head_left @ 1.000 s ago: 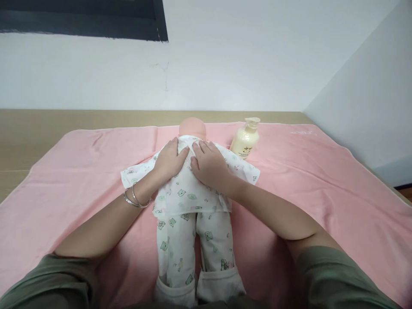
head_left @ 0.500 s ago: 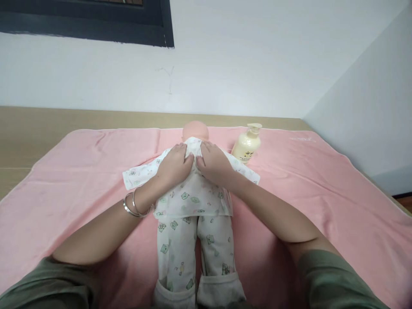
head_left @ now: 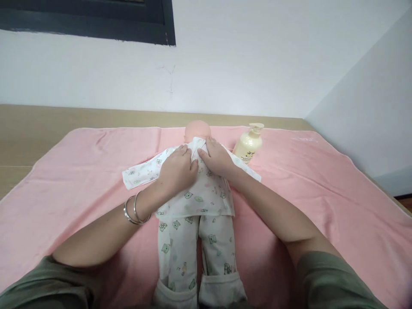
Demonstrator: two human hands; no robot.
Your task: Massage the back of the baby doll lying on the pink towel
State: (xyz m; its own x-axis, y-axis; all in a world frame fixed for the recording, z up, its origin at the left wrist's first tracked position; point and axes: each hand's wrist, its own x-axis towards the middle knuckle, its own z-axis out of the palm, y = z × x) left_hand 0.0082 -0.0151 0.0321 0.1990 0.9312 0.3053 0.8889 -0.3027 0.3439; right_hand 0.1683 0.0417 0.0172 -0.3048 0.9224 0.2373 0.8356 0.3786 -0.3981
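Note:
A baby doll (head_left: 197, 130) lies with its head away from me, the bald crown showing and no face in sight. It wears a white printed top (head_left: 206, 199) with the sleeves spread to both sides, and matching trousers (head_left: 180, 249). My left hand (head_left: 180, 167) lies flat on the upper part of the top, left of the middle, fingers stretched out. On the other side my right hand (head_left: 217, 156) rests open near the shoulder, its fingertips close to the doll's neck. Both palms touch the cloth.
A pale yellow pump bottle (head_left: 248, 145) leans beyond the doll's right-hand sleeve. Under everything is a pink blanket (head_left: 322, 206) on a wooden surface (head_left: 38, 133). Behind it rises a white wall (head_left: 225, 60) with a dark window frame (head_left: 128, 25).
My right hand has slid slightly up and outward toward the shoulder. My left hand has shifted slightly right and down, so the hands are staggered on the doll's top.

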